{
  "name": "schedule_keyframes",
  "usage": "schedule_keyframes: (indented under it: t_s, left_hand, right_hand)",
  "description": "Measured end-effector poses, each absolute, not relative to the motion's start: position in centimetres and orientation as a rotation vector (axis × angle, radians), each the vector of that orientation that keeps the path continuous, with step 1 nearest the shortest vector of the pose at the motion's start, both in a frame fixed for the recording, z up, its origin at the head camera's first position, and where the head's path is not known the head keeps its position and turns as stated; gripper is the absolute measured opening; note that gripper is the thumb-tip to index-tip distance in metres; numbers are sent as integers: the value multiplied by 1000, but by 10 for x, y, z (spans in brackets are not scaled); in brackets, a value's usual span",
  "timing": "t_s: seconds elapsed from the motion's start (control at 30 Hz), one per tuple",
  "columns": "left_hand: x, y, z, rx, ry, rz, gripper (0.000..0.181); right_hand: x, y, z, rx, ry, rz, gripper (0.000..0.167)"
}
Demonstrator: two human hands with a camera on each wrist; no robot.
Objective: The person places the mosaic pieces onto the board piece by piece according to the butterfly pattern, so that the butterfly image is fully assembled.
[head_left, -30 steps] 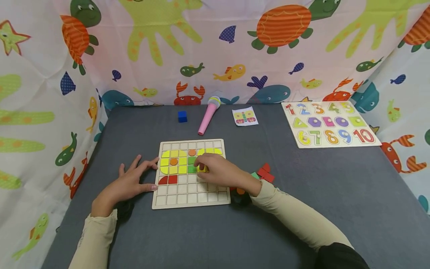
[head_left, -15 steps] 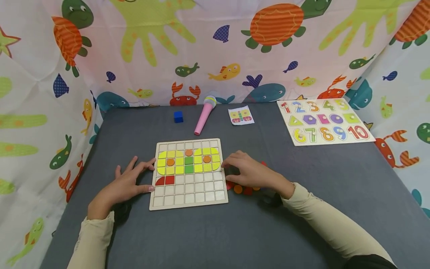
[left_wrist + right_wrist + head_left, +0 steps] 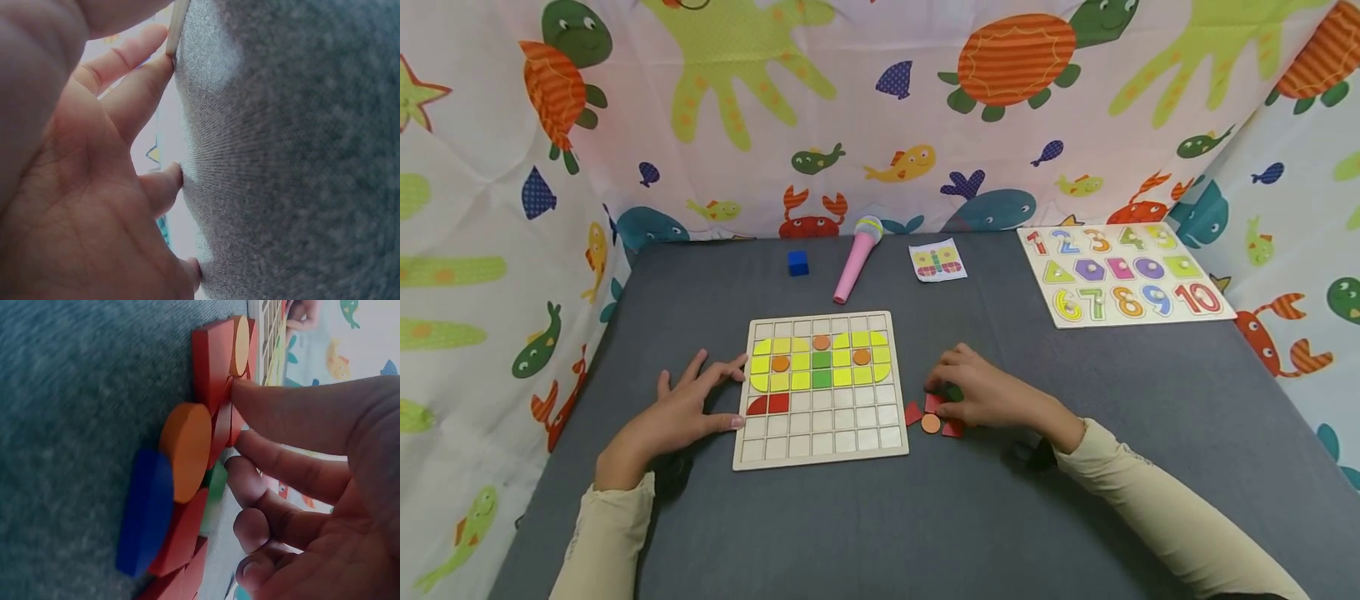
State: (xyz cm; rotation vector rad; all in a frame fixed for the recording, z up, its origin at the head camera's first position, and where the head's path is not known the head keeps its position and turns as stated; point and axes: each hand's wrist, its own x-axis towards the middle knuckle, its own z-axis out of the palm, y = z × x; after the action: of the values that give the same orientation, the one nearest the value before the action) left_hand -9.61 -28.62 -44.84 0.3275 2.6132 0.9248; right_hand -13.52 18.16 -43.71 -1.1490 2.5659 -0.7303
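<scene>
A wooden grid board [image 3: 850,442] lies mid-table, bearing yellow tiles [image 3: 782,343], green tiles [image 3: 822,368], orange discs and a pair of red tiles [image 3: 767,404] at lower left. My left hand [image 3: 666,421] has its fingers spread, with thumb and a fingertip against the board's left edge. Right of the board, my right hand [image 3: 988,396] reaches into a pile of loose tiles. Its thumb and index finger pinch a red tile [image 3: 934,403]. In the right wrist view, an orange disc [image 3: 186,453], a blue tile [image 3: 145,512] and a green tile [image 3: 215,487] lie close by; the hand hides part of the pile.
Behind the board are a blue cube [image 3: 798,263], a pink toy microphone [image 3: 855,262] and a small pattern card [image 3: 937,260]. A number-and-shape puzzle board [image 3: 1123,275] lies at back right. A printed cloth [image 3: 737,183] surrounds the table [image 3: 850,533].
My right hand has left the board's yellow area and moved right to the loose tiles, uncovering an orange disc there. The left hand stays at the board's edge.
</scene>
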Motion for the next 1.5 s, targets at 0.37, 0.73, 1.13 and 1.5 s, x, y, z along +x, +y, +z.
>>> schedule_keyframes:
  t_s: [0.37, 0.73, 1.13, 1.5]
  left_hand:
    - [-95, -287, -447, 336, 2599, 941, 62]
    - [-97, -286, -449, 314, 2612, 910, 62]
    - [-99, -286, -447, 333, 2626, 910, 59]
    - [-99, -285, -447, 337, 2616, 909, 59]
  right_hand:
    - [-133, 170, -440, -1083, 2619, -868, 15]
    - [-136, 139, -434, -1063, 2596, -1022, 11]
    - [-140, 84, -438, -1129, 2451, -1112, 9]
    - [-146, 35, -432, -1154, 2417, -1049, 6]
